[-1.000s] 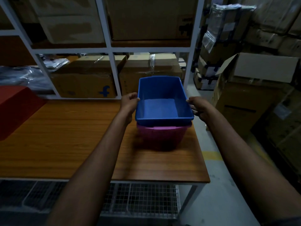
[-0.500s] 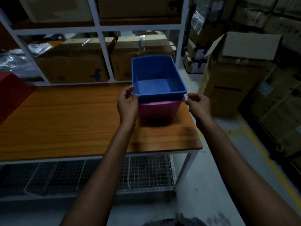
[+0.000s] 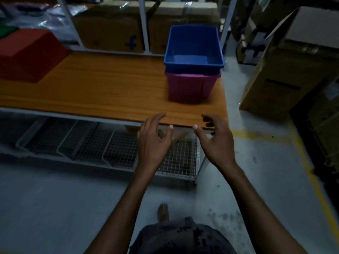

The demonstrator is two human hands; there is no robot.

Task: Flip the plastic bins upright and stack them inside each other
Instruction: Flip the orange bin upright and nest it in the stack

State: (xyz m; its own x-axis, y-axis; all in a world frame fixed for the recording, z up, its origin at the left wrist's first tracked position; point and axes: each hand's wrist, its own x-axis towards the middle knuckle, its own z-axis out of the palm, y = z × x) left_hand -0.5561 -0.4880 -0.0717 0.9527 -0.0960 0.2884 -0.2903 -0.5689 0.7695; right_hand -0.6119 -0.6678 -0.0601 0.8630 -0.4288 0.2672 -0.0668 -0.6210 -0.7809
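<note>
While both hands hover in front of the near edge of the wooden table [image 3: 100, 88], the 2 bins stand stacked near its right end, well apart from the fingers. The blue bin [image 3: 194, 66] sits upright, nested in the pink bin [image 3: 189, 88], its rim just above the pink rim and its open mouth facing up. The pink bin rests on the tabletop close to the right edge.

The left hand [image 3: 152, 138] is unclenched, fingers loosely curved and spread, thumb pointing toward the other hand, gripping nothing. The right hand [image 3: 216, 142] mirrors it, palm turned inward, fingers relaxed and slightly bent, also holding nothing. The 2 palms face each other with a gap between them.

At the far left of the table lies a red block-shaped thing [image 3: 27, 52]; whether it is a bin I cannot tell. Behind the table, a white shelf frame [image 3: 143, 24] holds cardboard boxes [image 3: 110, 28]. A wire shelf [image 3: 110, 147] runs under the tabletop. On the floor to the right stands a large cardboard box [image 3: 284, 74], and a yellow line [image 3: 256, 134] crosses the grey floor beside it. A bare foot [image 3: 162, 212] shows below the arms.
</note>
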